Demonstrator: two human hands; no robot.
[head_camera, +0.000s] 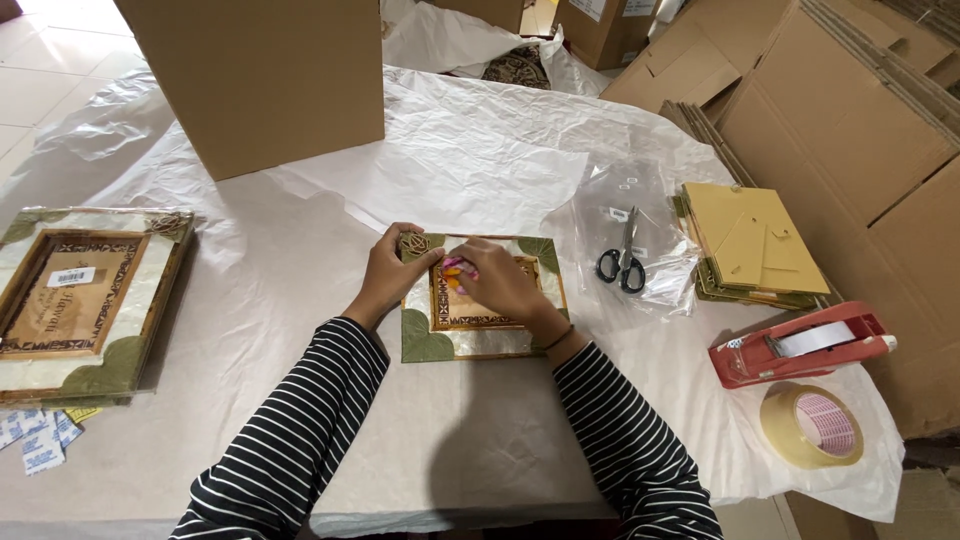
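I see a small decorative picture frame (482, 300) lying flat on the white paper (480, 170) at the table's middle. My left hand (393, 272) pinches its top-left corner; my right hand (503, 283) presses a pink-and-orange scrap (452, 270) (what kind, I cannot tell) onto its centre, fingers closed. Scissors (623, 262) lie to the right, a red tape dispenser (800, 345) further out.

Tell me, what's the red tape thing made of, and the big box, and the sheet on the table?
The red tape dispenser looks like smooth moulded plastic, with a slight shine. The big box is plain brown cardboard, matte and flat-sided. The white sheet looks like thin plastic film or perhaps paper: it is crinkled and faintly glossy, so I can't be sure which.
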